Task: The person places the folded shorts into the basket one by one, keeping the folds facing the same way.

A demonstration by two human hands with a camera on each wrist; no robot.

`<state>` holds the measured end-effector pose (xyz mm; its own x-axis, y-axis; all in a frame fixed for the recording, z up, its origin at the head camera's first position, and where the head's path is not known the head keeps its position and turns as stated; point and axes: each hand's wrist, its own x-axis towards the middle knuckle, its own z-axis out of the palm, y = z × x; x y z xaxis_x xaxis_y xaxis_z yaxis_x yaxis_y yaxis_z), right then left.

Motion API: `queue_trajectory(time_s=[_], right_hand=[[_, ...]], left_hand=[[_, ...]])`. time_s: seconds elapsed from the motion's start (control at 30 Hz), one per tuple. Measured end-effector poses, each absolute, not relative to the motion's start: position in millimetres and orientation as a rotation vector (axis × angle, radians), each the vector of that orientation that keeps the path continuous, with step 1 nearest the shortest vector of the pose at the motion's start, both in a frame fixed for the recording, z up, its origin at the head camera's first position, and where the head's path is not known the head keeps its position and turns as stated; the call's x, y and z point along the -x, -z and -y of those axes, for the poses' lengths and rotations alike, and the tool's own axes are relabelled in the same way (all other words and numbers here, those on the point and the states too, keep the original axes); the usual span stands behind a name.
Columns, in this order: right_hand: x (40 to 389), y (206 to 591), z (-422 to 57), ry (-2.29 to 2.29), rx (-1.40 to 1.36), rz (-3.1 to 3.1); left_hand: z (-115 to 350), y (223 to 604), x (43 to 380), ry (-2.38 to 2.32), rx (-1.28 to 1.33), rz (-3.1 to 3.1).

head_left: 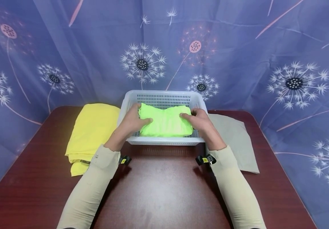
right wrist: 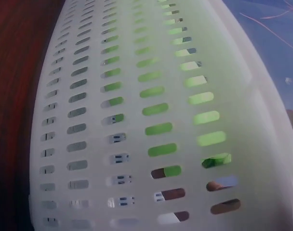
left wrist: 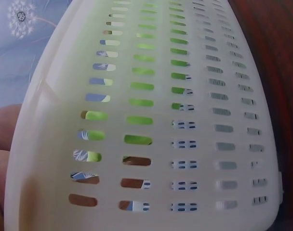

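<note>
A folded neon-green cloth (head_left: pixel 165 122) is held between both hands inside a white slotted plastic basket (head_left: pixel 164 141). My left hand (head_left: pixel 134 120) grips its left end, thumb on top and the other fingers mostly hidden behind. At the right end my right hand (head_left: pixel 197 120) holds it the same way, thumb over the upper face. Through the slots of the basket wall (left wrist: pixel 50 144) in the left wrist view, green cloth shows in the upper part. The right wrist view likewise has green behind the slotted wall (right wrist: pixel 98 144).
Left of the basket lies a folded yellow cloth (head_left: pixel 95 127), partly behind the left forearm. A grey cloth (head_left: pixel 236 140) lies to the right, partly covered by the right arm. All stand on a dark red-brown table (head_left: pixel 164 190), with a blue dandelion-print curtain (head_left: pixel 95 41) behind.
</note>
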<state>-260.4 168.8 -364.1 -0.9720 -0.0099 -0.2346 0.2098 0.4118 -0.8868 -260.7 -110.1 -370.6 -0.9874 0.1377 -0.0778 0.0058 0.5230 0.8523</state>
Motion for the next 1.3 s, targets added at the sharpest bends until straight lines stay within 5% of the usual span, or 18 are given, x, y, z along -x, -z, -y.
queue_trajectory(time_s=[1.3], right_hand=[[261.8,369.9,-167.9,1.33,-0.098,-2.55]], left_hand=[[112.0,377.0,265.6,-1.437,-0.159,-2.518]])
